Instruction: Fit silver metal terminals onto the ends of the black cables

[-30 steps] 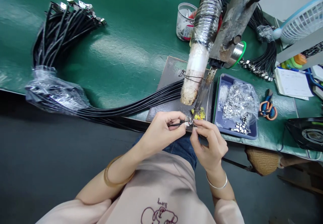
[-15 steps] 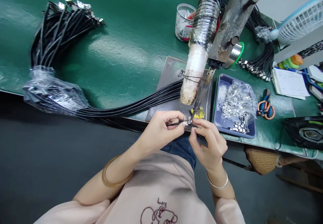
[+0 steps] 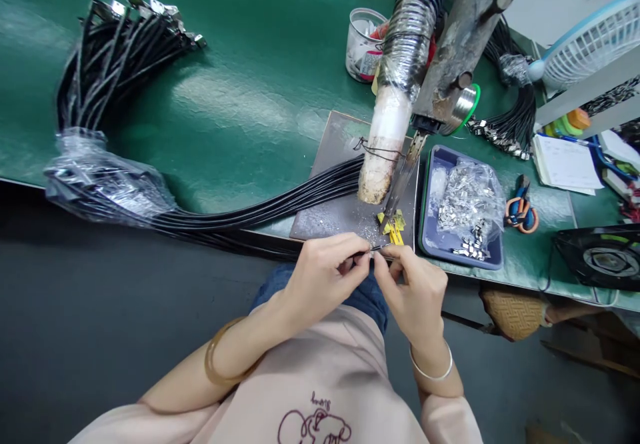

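My left hand [image 3: 333,271] is closed in a pinch on the end of a black cable, mostly hidden by the fingers. Close against it, my right hand [image 3: 413,281] pinches at the same cable end; whatever small part lies between those fingertips is too small to name. Just above both hands is the tip of a soldering iron [image 3: 400,184], fixed in a stand and pointing down at a yellow piece [image 3: 393,225] on a grey board [image 3: 320,221]. A bundle of black cables [image 3: 260,211] runs leftward from the board, wrapped in clear plastic [image 3: 105,177].
A fume hose [image 3: 385,131] hangs over the board. Right of it are a blue tray [image 3: 463,262] with small metal connectors, orange-handled cutters [image 3: 521,214] and a solder spool [image 3: 465,111]. Further off are a plastic tub [image 3: 361,51], a paper pad [image 3: 565,164] and a fan [image 3: 595,51].
Both hands have drawn down toward my body, away from the iron's tip, and the fingertips have come closer together. More of the yellow piece shows.
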Demonstrator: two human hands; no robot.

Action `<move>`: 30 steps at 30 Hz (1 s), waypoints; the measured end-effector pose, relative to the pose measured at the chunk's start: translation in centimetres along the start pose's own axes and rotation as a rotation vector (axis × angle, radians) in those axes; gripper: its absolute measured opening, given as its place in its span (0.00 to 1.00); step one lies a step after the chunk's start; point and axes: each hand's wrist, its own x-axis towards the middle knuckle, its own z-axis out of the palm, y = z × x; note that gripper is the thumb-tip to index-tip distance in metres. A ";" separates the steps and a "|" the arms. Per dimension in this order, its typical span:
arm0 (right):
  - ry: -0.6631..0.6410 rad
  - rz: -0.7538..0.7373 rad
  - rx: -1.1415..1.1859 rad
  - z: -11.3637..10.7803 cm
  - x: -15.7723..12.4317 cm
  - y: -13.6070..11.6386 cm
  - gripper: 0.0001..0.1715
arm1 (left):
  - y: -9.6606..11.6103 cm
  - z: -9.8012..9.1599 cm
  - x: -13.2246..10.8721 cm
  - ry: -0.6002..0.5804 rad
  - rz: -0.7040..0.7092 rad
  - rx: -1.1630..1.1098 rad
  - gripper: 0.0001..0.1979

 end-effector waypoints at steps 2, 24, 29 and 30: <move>-0.013 0.009 0.021 0.3 0.1 -0.2 0.09 | 0.1 0.0 -0.3 -0.014 0.036 0.044 0.11; -0.087 0.321 -0.192 -3.7 3.3 8.4 0.07 | -3.7 -1.5 -0.6 -0.603 -0.560 -1.106 0.17; -0.288 0.349 -0.212 -3.3 4.8 11.1 0.07 | -3.1 -1.2 0.4 -0.573 -0.539 -0.959 0.12; -0.302 0.340 -0.205 -3.3 4.8 11.1 0.08 | -2.8 -1.1 0.5 -0.553 -0.535 -0.934 0.11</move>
